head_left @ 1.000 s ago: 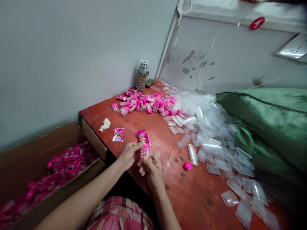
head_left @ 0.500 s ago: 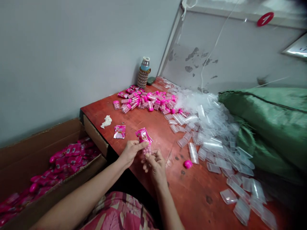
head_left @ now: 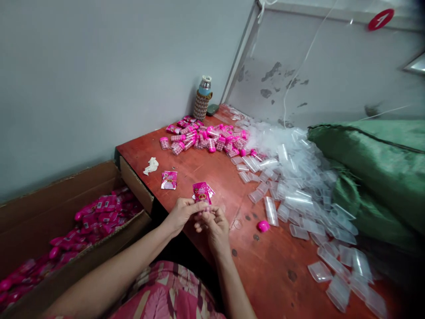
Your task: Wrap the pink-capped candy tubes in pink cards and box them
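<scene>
My left hand (head_left: pixel 182 215) pinches a pink printed sachet (head_left: pixel 201 192) over the front edge of the red table (head_left: pixel 279 266). Close beside it, my right hand (head_left: pixel 215 225) has its fingers curled round the lower end of a small clear tube of pink balls, mostly hidden by the fingers and the sachet. Another sachet shows partly behind the held one. Left of the hands lie pink sachets (head_left: pixel 169 180) on the table. To the right is a loose pink cap (head_left: pixel 263 226).
Filled pink-capped tubes (head_left: pixel 211 144) lie at the back, near a bottle (head_left: pixel 202 99). Many clear tubes (head_left: pixel 299 199) spread along the right by a green sack (head_left: pixel 378 177). An open carton (head_left: pixel 133 186) of pink packs stands at the left. White crumpled tissue (head_left: pixel 151 165) lies at the left.
The held sachet now stands upright in front of the tube of balls, which was more visible before. My hands stay close together. The whole view has shifted slightly.
</scene>
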Demonstrator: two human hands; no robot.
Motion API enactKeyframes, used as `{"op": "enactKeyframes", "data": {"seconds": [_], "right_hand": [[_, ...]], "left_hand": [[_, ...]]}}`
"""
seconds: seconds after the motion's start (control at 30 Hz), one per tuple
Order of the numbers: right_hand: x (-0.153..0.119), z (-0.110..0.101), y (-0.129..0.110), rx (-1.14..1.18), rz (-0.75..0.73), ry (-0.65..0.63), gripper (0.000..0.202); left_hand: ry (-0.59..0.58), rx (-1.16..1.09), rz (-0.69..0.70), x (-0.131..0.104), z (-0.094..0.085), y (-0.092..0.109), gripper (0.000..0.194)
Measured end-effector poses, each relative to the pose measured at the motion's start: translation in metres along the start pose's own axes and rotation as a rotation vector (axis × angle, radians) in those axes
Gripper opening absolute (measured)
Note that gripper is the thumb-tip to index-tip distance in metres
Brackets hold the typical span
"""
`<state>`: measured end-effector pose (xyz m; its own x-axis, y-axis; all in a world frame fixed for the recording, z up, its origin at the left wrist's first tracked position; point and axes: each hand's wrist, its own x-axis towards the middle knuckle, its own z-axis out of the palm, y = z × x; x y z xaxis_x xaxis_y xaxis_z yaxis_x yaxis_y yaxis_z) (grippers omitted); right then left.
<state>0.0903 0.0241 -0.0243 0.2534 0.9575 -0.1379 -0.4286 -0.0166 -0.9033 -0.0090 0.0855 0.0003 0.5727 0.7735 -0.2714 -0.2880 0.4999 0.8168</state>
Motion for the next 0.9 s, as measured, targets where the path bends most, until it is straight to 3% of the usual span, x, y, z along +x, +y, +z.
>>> {"op": "enactKeyframes", "data": {"seconds": [0.1, 0.3, 0.43, 0.57, 0.67, 0.8, 0.9], "right_hand": [[-0.002, 0.0, -0.002, 0.007, -0.007, -0.042, 0.024], [0.007, 0.008, -0.002, 0.007, 0.045, 0.004, 0.019], [0.012, 0.017, -0.005, 0.012, 0.034, -0.027, 0.021], [0.015, 0.009, -0.01, -0.036, 0.013, 0.017, 0.02], [0.018, -0.001, -0.013, -0.075, 0.015, 0.076, 0.019], [0.018, -0.011, -0.015, -0.136, 0.005, 0.109, 0.019], [0.014, -0.017, -0.017, -0.193, 0.008, 0.122, 0.02]], "left_hand": [[0.05, -0.03, 0.02, -0.001, -0.003, 0.0, 0.022], [0.035, 0.02, 0.049, -0.011, -0.003, 0.001, 0.024], [0.25, -0.131, 0.19, -0.031, -0.022, 0.016, 0.026], [0.486, -0.202, 0.415, -0.043, -0.052, 0.03, 0.06], [0.447, 0.208, 0.406, -0.026, -0.055, 0.026, 0.051], [0.234, 1.014, 0.524, 0.02, -0.036, 0.006, 0.04], [0.19, 1.33, 0.557, 0.046, -0.028, -0.011, 0.033]]}}
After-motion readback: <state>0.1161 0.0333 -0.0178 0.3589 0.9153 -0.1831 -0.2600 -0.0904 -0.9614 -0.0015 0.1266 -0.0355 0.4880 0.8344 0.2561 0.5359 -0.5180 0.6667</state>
